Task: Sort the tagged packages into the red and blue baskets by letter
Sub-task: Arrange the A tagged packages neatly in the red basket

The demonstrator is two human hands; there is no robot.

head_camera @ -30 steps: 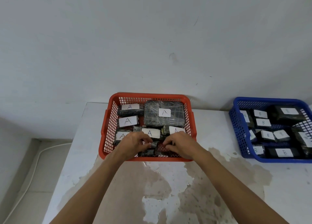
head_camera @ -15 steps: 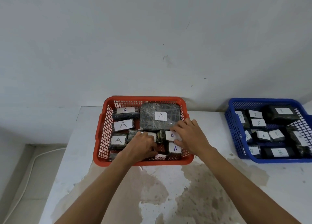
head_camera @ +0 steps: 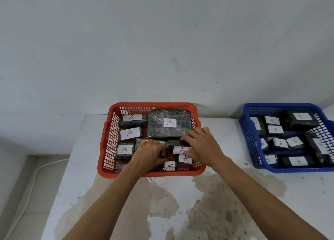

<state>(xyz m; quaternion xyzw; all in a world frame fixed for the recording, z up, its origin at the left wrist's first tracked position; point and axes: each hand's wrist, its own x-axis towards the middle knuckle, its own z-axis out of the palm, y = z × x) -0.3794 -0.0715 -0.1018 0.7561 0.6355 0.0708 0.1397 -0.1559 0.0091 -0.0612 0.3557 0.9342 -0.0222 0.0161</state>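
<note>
The red basket (head_camera: 105, 136) stands at the table's far middle and holds several dark wrapped packages with white "A" tags. The biggest package (head_camera: 159, 131) lies at its back right. The blue basket (head_camera: 246, 129) at the right holds several packages tagged "B". Both my hands are inside the red basket. My left hand (head_camera: 149, 153) curls over small packages near the basket's front middle. My right hand (head_camera: 200, 145) rests on a small dark package (head_camera: 173, 143) beside an "A" tag (head_camera: 180, 150), fingers spread over it. Whether either hand grips a package is hidden.
The white table (head_camera: 271, 194) has a brown stained patch along its front middle. A white wall rises right behind both baskets. The table's left edge drops to a floor with a white cable (head_camera: 34, 176).
My right hand moved from the basket's front up to its right middle. My left hand slid slightly right over the front packages. Tagged packages at the front right became visible.
</note>
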